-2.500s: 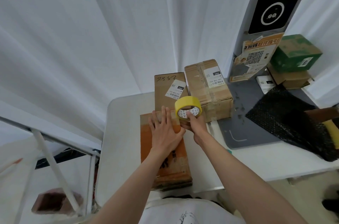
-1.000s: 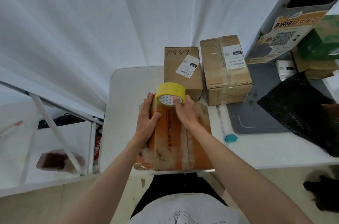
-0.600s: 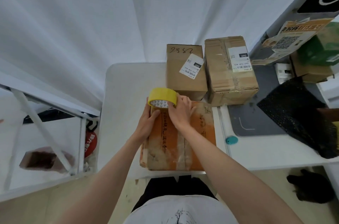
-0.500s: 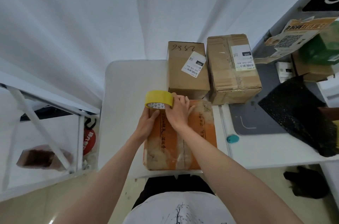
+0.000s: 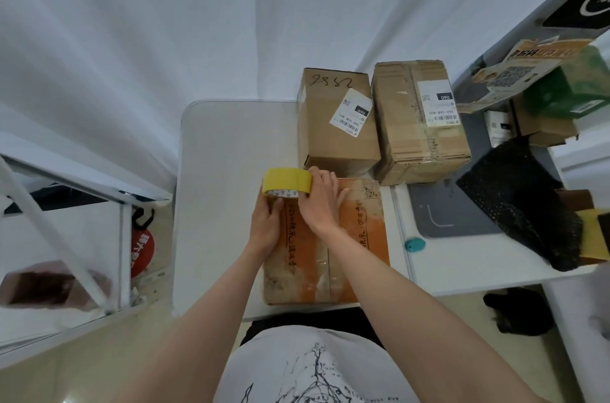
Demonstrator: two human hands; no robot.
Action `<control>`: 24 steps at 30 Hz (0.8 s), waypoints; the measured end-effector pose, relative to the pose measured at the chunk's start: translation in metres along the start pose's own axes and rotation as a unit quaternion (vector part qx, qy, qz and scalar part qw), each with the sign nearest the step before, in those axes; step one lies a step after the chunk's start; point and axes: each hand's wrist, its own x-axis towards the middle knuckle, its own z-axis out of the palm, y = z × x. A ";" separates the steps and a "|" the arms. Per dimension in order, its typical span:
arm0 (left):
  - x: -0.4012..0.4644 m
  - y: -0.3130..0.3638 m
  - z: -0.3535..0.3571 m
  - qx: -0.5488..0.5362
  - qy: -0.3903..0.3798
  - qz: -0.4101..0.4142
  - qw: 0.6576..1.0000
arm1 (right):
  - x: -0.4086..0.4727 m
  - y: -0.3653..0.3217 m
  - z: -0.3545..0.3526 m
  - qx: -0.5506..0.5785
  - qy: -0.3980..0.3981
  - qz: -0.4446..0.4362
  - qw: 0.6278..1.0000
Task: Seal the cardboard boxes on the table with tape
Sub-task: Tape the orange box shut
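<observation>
A worn orange cardboard box (image 5: 330,247) lies on the white table (image 5: 224,171) right in front of me. A yellow tape roll (image 5: 287,182) stands on edge at the box's far left corner. My left hand (image 5: 265,226) holds the roll from below, with its thumb up at the open core. My right hand (image 5: 321,201) pinches the roll's right side, and its other fingers spread over the box top. Two brown boxes stand behind: one with handwritten digits (image 5: 336,128) and a taped one (image 5: 419,128) to its right.
A grey mat (image 5: 445,214), a black mesh bag (image 5: 521,204) and a small teal object (image 5: 415,244) lie to the right. A green box (image 5: 567,85) sits on another carton at the far right. White curtains hang behind; a white metal frame (image 5: 66,237) stands left.
The roll has shifted left along the orange box's far edge to its left corner. My left hand has come up from the box's side to the roll. The view has tilted downward.
</observation>
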 end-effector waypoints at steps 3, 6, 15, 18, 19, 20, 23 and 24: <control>-0.002 0.002 -0.005 0.008 -0.015 0.034 0.999 | -0.005 0.008 -0.014 0.034 0.033 -0.022 0.999; -0.003 0.002 -0.007 0.015 -0.014 0.046 0.999 | -0.007 0.027 -0.038 0.069 0.083 -0.020 0.994; -0.005 -0.007 -0.001 0.137 0.014 0.126 0.982 | -0.004 0.060 -0.055 0.013 0.066 -0.087 0.994; -0.006 -0.011 0.006 0.269 0.042 0.165 0.948 | -0.004 0.067 -0.059 0.022 0.045 -0.103 0.993; -0.006 -0.011 0.009 0.305 0.047 0.167 0.936 | -0.004 0.068 -0.061 0.024 0.040 -0.109 0.993; -0.007 -0.010 0.011 0.339 0.047 0.166 0.925 | -0.004 0.069 -0.062 0.024 0.037 -0.114 0.992; -0.008 -0.010 0.013 0.422 0.040 0.181 0.887 | -0.002 0.071 -0.062 0.014 0.023 -0.124 0.992; -0.009 -0.010 0.014 0.439 0.042 0.185 0.878 | -0.002 0.071 -0.063 0.008 0.019 -0.128 0.992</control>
